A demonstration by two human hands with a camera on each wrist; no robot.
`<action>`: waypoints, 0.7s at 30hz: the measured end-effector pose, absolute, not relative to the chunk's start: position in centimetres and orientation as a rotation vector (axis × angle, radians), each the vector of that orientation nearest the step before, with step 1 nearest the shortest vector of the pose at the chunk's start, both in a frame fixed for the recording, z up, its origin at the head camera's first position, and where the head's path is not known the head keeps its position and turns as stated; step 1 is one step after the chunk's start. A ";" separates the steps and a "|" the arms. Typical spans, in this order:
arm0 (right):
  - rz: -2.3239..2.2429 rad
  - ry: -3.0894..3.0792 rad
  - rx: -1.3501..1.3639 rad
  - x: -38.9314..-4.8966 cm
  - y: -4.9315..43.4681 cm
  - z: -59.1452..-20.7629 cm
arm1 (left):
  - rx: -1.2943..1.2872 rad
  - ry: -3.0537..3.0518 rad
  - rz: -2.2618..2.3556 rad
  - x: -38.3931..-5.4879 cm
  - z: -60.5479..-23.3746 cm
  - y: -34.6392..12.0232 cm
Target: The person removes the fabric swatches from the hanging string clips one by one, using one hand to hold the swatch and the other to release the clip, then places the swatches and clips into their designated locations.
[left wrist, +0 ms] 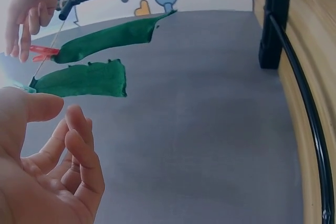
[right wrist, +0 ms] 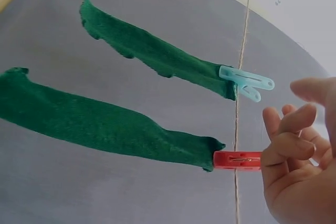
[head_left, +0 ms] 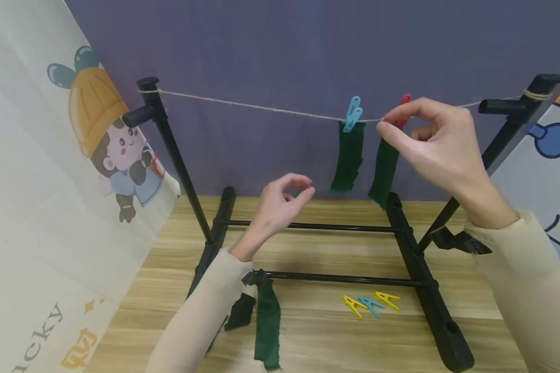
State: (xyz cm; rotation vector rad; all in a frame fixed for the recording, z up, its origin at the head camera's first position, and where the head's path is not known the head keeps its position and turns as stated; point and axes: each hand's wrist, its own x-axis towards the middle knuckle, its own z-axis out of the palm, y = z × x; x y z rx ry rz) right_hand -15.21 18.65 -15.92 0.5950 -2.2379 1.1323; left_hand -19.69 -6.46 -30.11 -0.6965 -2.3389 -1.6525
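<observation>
Two dark green cloth strips hang from a string [head_left: 261, 107]. A light blue clothespin [head_left: 353, 115] fastens the left strip [head_left: 347, 160], and a red clothespin [right wrist: 237, 160] fastens the right strip [head_left: 383, 171]. My right hand [head_left: 441, 140] is beside the red clothespin, its thumb and fingers apart with nothing between them; in the head view it partly covers that clothespin. Lower and to the left, my left hand [head_left: 284, 202] hovers in the air, loosely curled and holding nothing. In the left wrist view its thumb overlaps the left clothespin's area.
The string runs between the posts of a black frame [head_left: 179, 166] with crossbars [head_left: 336, 278]. Two yellow clothespins [head_left: 354, 306] and a light blue one [head_left: 371, 306] lie on the wooden table. More green strips [head_left: 268, 326] are by the left sleeve. A grey-blue backdrop [head_left: 280, 46] stands behind.
</observation>
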 end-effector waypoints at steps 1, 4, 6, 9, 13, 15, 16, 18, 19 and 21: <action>1.119 -2.236 0.593 -15.4 18.7 -15.9 | -0.698 -2.339 -1.660 -19.8 -30.0 -6.4; 1.077 -2.235 0.582 -16.3 19.0 -16.1 | -0.709 -2.339 -1.693 -20.0 -29.6 -5.9; 1.036 -2.237 0.578 -16.9 19.2 -16.2 | -0.723 -2.332 -1.719 -20.2 -29.4 -5.5; 1.014 -2.252 0.568 -17.5 19.3 -16.3 | -0.742 -2.325 -1.736 -20.4 -29.1 -5.0; 1.032 -2.299 0.559 -17.6 19.2 -16.0 | -0.758 -2.311 -1.745 -20.6 -28.6 -4.5; 1.027 -2.324 0.560 -17.6 19.0 -15.9 | -0.757 -2.307 -1.750 -20.7 -28.3 -4.3; 1.025 -2.338 0.561 -17.6 19.0 -15.8 | -0.755 -2.305 -1.755 -20.7 -28.2 -4.2; 1.014 -2.356 0.566 -17.7 18.8 -15.7 | -0.752 -2.297 -1.773 -20.7 -27.9 -3.9; 1.008 -2.362 0.569 -17.8 18.7 -15.6 | -0.749 -2.294 -1.783 -20.8 -27.7 -3.8; 1.002 -2.372 0.574 -17.9 18.6 -15.6 | -0.749 -2.284 -1.807 -20.8 -27.5 -3.5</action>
